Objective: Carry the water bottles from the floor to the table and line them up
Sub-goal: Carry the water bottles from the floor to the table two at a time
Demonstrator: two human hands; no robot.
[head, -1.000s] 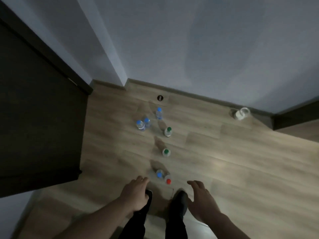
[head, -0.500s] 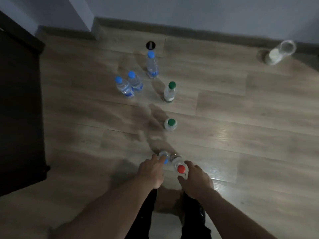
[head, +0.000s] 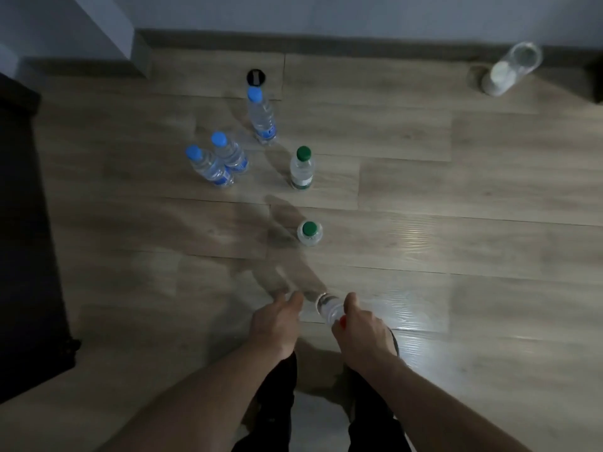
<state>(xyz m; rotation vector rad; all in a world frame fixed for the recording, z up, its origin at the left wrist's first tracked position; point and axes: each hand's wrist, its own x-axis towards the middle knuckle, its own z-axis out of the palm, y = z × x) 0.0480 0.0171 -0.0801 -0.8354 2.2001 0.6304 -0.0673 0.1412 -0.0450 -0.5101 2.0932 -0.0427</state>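
1. Where the floor [head: 424,288] lies nearest the person, a red-capped bottle [head: 330,310] is gripped by the right hand [head: 360,331], fingers curled round its neck just under the cap; the bottle is tilted, its base pointing away from the person.
2. Just left of it, the left hand [head: 275,322] is reached down with fingers curled; a clear edge is glimpsed at its fingertips, but whether a bottle is held there cannot be told.
3. Beyond the hands, a green-capped bottle [head: 309,233] is seen upright, almost straight from above.
4. Further off, a second green-capped bottle [head: 302,169] is stood upright, apart from the first.
5. To its left, two blue-capped bottles [head: 208,166] [head: 230,153] are stood just beside each other, seemingly touching.
6. Behind them, a third blue-capped bottle [head: 261,117] is stood alone, near a round black fitting [head: 256,76] set in the floor.
7. At the far right, by the skirting, a clear container [head: 510,71] with a white end is seen, well apart from the bottles.
8. Along the left edge, a dark cabinet [head: 23,256] is seen.
9. Below the forearms, dark trousers [head: 270,412] are visible.
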